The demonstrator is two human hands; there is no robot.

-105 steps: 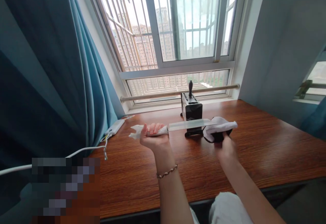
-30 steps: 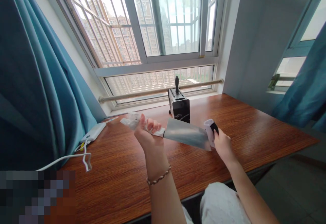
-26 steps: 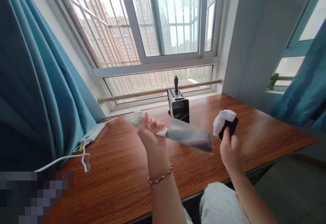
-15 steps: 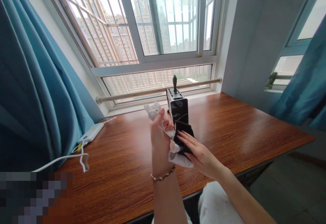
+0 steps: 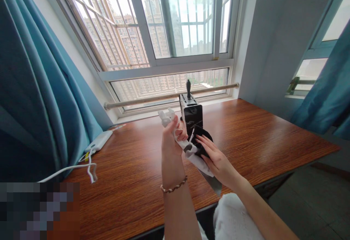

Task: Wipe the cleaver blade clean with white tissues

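Note:
In front of me, over the table [image 5: 131, 167], my left hand [image 5: 173, 134] is closed round the handle end of a knife; crumpled white wrapping [image 5: 166, 117] sticks out above the fist. The knife's grey pointed blade [image 5: 215, 186] slants down to the right. My right hand [image 5: 216, 158] presses a black cloth [image 5: 202, 136] against the blade, its fingers lying over the cloth. White wrapping [image 5: 201, 162] also shows along the blade under that hand. Just behind both hands stands a black knife block [image 5: 193, 116], with one black handle [image 5: 188, 89] upright in its top.
A white power strip [image 5: 100, 140] with white cables lies at the table's left edge, beside a blue curtain [image 5: 35, 87]. Behind the table is a window with a rail [image 5: 147, 99]. My knee in white cloth [image 5: 232, 214] is below the front edge.
My right hand has slid slightly right and up with the black cloth, which has folded over. The blade's grey tip now shows below it. My left hand has barely moved.

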